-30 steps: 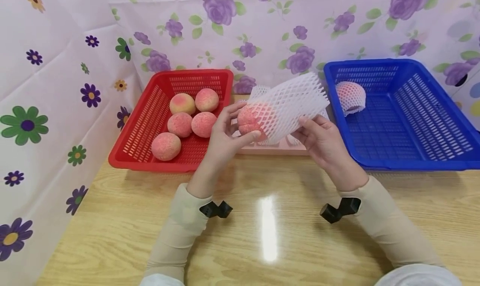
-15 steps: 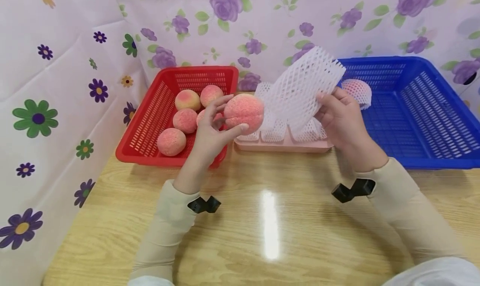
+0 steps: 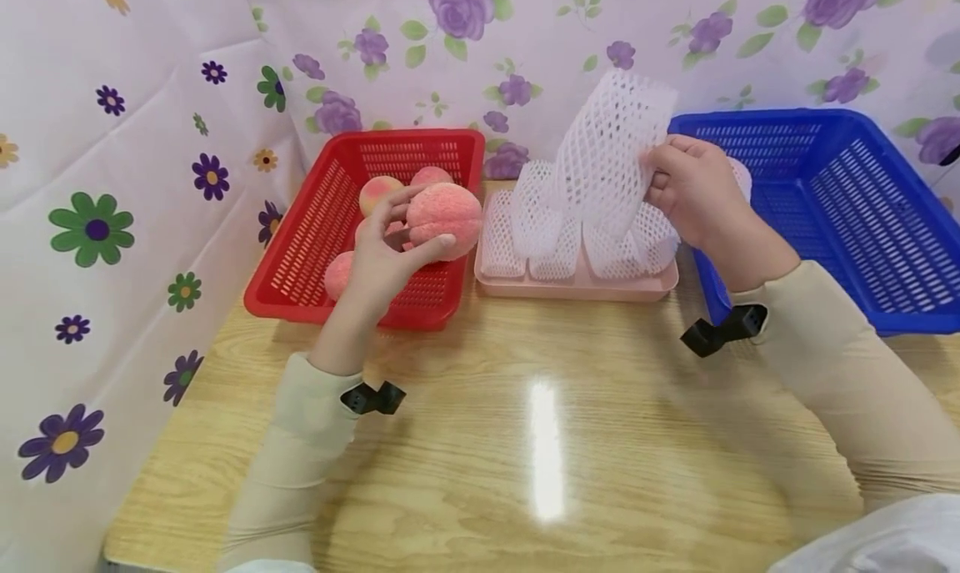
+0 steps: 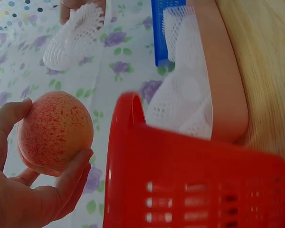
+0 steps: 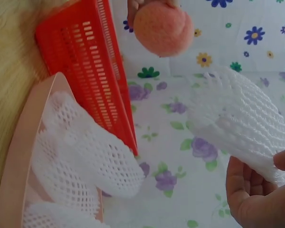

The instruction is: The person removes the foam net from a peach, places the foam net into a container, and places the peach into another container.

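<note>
A pink peach [image 3: 448, 216] is gripped in my left hand [image 3: 375, 256], above the right part of the red basket [image 3: 288, 264]. In the left wrist view the same peach [image 4: 57, 133] sits between thumb and curled fingers. My right hand [image 3: 697, 181] pinches the edge of a white foam net sleeve [image 3: 618, 139], which hangs over the pink tray [image 3: 577, 288]. Seen from the right wrist, that foam net sleeve [image 5: 249, 123] has nothing visible inside it. Peach and sleeve are apart. Several more foam net sleeves [image 3: 504, 239] lie in the tray.
Several peaches [image 3: 381, 191] lie in the red basket, partly hidden by my left hand. At the right stands a blue basket [image 3: 832, 264]; a netted peach [image 3: 741, 177] in it is mostly hidden by my right hand. A wooden table [image 3: 487, 439] supports everything, with floral cloth behind.
The peach has come out of the foam net sleeve. My left hand has carried it left toward the red basket, while my right hand has lifted the sleeve up and to the right.
</note>
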`<action>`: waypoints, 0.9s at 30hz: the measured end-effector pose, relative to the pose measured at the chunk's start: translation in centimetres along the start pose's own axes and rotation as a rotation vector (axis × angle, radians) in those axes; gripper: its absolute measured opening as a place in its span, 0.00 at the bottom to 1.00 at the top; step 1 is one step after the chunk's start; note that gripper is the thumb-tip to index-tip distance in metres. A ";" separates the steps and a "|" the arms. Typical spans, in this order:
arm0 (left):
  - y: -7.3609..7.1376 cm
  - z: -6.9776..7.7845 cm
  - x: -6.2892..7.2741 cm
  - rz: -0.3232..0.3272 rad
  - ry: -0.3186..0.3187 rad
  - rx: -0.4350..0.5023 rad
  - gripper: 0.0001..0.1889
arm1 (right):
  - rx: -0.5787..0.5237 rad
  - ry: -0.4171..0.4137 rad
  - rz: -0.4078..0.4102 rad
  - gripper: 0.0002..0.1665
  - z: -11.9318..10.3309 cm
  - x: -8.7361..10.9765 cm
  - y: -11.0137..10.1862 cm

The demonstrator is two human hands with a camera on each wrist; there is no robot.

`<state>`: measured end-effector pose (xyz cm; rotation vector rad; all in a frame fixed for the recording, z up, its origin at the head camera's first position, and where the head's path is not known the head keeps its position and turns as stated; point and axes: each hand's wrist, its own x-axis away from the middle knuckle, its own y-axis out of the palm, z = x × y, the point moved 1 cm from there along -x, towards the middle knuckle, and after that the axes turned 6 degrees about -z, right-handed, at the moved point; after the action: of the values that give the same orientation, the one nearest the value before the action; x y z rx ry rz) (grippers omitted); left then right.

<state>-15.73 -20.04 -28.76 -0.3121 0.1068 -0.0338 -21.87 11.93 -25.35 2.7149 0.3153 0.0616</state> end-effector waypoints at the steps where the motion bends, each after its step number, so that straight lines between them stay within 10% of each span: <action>1: -0.3 -0.1 -0.1 0.002 0.002 -0.010 0.35 | 0.029 0.025 0.012 0.06 -0.1 -0.2 -0.1; 12: -3.2 -0.6 -0.8 -0.011 -0.026 -0.084 0.32 | 0.346 0.253 0.057 0.11 -0.6 -3.4 -0.9; 17: -4.3 -1.2 -1.1 -0.089 -0.074 -0.273 0.35 | 0.394 0.364 0.101 0.28 -0.1 -4.9 -1.2; 27: -4.9 -2.5 -2.4 -0.241 0.000 -0.516 0.33 | 0.579 0.460 0.081 0.25 1.2 -6.4 -1.9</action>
<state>-18.44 -25.32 -29.35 -0.8395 0.0757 -0.2476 -28.38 11.67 -27.19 3.2629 0.4020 0.7291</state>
